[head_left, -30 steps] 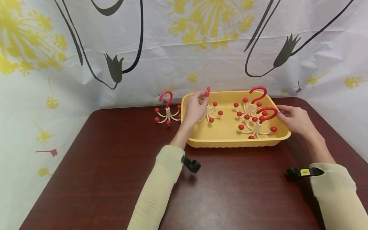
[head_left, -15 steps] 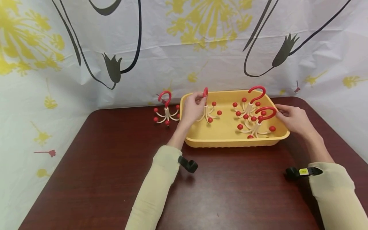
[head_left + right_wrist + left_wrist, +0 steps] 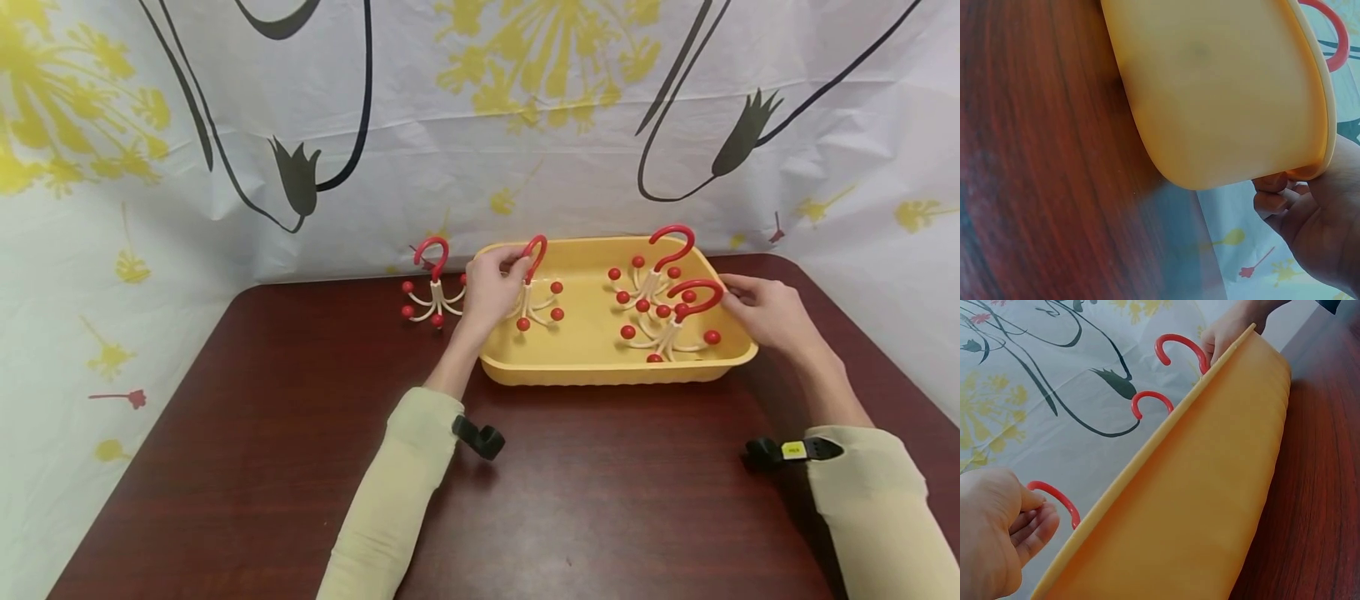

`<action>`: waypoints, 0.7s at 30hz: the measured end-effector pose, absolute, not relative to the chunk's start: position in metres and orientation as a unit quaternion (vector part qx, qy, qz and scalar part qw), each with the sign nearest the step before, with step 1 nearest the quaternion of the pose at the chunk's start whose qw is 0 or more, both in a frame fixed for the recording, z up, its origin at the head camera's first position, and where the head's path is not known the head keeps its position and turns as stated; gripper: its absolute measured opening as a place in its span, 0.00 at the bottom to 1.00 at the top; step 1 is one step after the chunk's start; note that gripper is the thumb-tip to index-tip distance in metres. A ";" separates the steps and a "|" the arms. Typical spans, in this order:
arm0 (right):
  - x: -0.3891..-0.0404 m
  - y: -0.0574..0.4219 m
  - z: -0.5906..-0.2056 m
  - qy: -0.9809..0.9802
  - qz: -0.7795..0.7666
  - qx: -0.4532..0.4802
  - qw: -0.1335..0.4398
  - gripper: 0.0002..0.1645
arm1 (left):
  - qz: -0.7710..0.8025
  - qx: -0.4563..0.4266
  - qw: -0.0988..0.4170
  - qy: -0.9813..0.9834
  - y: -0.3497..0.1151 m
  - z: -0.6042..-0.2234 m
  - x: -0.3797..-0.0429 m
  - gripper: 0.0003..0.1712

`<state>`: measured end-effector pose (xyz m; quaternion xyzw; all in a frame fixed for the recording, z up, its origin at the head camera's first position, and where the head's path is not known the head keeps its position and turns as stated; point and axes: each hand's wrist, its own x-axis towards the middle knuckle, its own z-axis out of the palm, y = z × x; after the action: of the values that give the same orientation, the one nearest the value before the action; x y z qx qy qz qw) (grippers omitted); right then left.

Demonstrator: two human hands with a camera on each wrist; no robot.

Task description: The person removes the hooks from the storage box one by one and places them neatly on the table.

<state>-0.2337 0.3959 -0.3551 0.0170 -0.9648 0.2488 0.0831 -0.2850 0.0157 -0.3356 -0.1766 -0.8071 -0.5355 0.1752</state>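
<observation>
My left hand (image 3: 491,287) pinches the red hook of a cream hook hanger (image 3: 527,304) with several curved arms tipped in red balls. That hanger stands upright within the left end of the yellow plastic tray (image 3: 577,373). In the left wrist view the thumb and fingers meet at the red hook (image 3: 1057,499), and the tray wall hides the arms below. My right hand (image 3: 772,312) grips the tray's right rim, fingers (image 3: 1270,201) curled under it in the right wrist view. Two similar hangers, a rear one (image 3: 651,283) and a front one (image 3: 671,333), sit at the tray's right end.
Another hook hanger (image 3: 437,292) stands on the dark red-brown table (image 3: 300,433), just left of the tray. Behind the table hangs a white sheet (image 3: 420,167) with yellow and dark plant prints, close to the tray's back rim.
My left hand has shifted slightly left with the pinched hanger, whose hook has turned to show more of its curve. The right hand and the tray stay in place.
</observation>
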 end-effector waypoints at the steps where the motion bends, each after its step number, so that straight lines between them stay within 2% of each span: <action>1: -0.234 0.396 -0.355 -0.965 0.249 0.017 0.084 0.31 | -0.537 -0.177 0.176 -0.805 0.015 -0.335 -0.284 0.11; 21: -0.233 0.394 -0.354 -0.964 0.251 0.014 0.080 0.32 | -0.591 -0.201 0.212 -0.752 -0.003 -0.304 -0.263 0.11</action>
<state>-0.2328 0.3937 -0.3539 0.0138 -0.9645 0.2513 0.0803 -0.2632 -0.0030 -0.3043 -0.2012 -0.7520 -0.5910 0.2117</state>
